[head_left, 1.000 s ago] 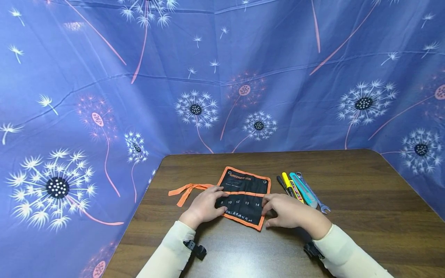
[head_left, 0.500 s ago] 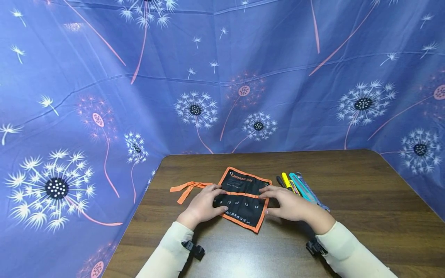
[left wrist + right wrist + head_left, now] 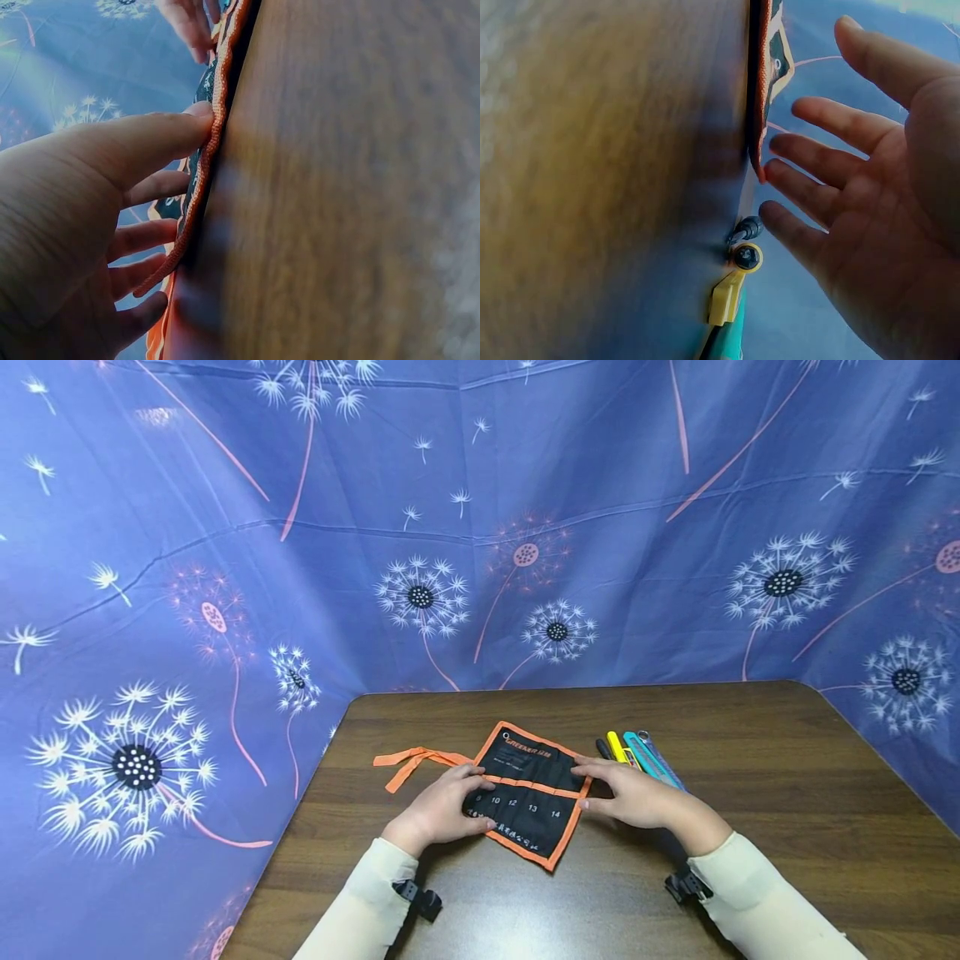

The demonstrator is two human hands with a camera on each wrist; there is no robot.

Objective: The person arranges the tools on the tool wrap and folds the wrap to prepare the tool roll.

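A black tool pouch [image 3: 534,814] with orange edging and printed numbers lies unrolled and slightly turned on the table. My left hand [image 3: 441,806] rests on its left side with fingers spread. In the left wrist view, the thumb [image 3: 169,135] touches the pouch's orange edge. At the pouch's right edge, my right hand [image 3: 632,793] lies with fingers extended. The right wrist view shows those fingers [image 3: 810,187] loosely spread, near the pouch edge [image 3: 761,90]. An orange tie strap [image 3: 416,760] trails from the pouch's left side.
Right of the pouch lie a black-handled tool [image 3: 603,748], a yellow tool [image 3: 617,747] and a teal utility knife [image 3: 651,758]. A metal wrench [image 3: 643,737] beside them is mostly hidden by my right hand. Blue dandelion-patterned cloth [image 3: 480,602] hangs behind the wooden table [image 3: 795,777].
The pouch has turned clockwise, its lower right corner shifting toward me. My right hand has moved up along its right edge and covers more of the wrench. My left hand has barely moved.
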